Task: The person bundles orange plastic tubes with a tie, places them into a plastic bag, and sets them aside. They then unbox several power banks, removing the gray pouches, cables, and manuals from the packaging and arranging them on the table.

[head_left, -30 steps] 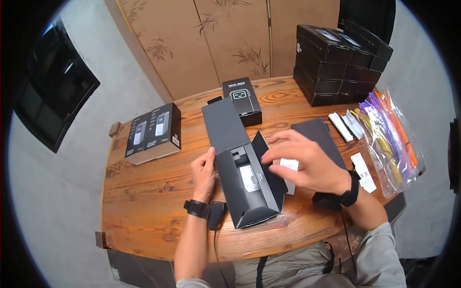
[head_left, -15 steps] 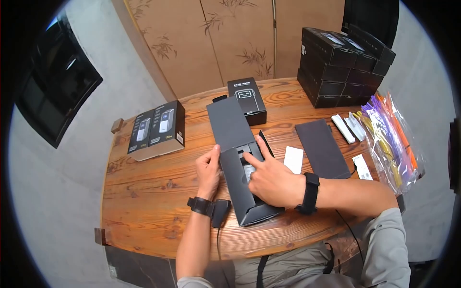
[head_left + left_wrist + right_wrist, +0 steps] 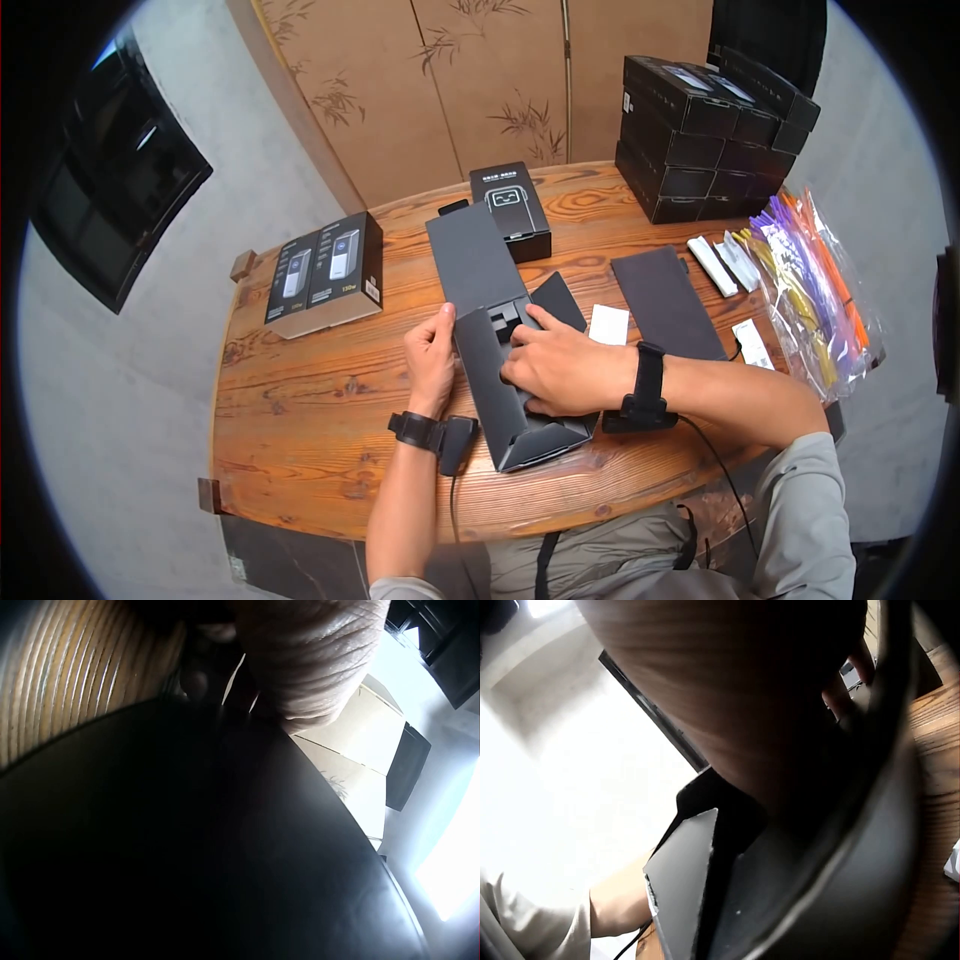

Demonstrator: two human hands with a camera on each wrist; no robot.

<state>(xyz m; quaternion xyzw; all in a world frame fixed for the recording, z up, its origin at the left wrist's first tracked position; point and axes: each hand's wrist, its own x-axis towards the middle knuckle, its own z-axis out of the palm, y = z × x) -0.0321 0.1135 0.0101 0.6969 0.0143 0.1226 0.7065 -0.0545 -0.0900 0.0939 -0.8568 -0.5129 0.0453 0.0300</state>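
Note:
An open black cardboard box lies tilted in front of me, its long lid flap folded back away from me. My left hand grips the box's left side, thumb up along the edge near the lid hinge. Over the opening, my right hand reaches in with bent fingers; I cannot tell whether they pinch anything inside. That hand covers most of the box's contents, leaving a square black cutout showing at the lid end. A raised side flap stands beyond the right fingers. Dark shapes fill much of both wrist views.
Two product boxes stand left, another black box behind the lid. At back right is a stack of black boxes. A dark pouch, white card, white wrapped pieces and bagged coloured strips lie right.
My right hand has come down from above the box into its opening, and its fingers have bent further inside. The white-labelled piece seen inside earlier is now covered. The left hand keeps its hold.

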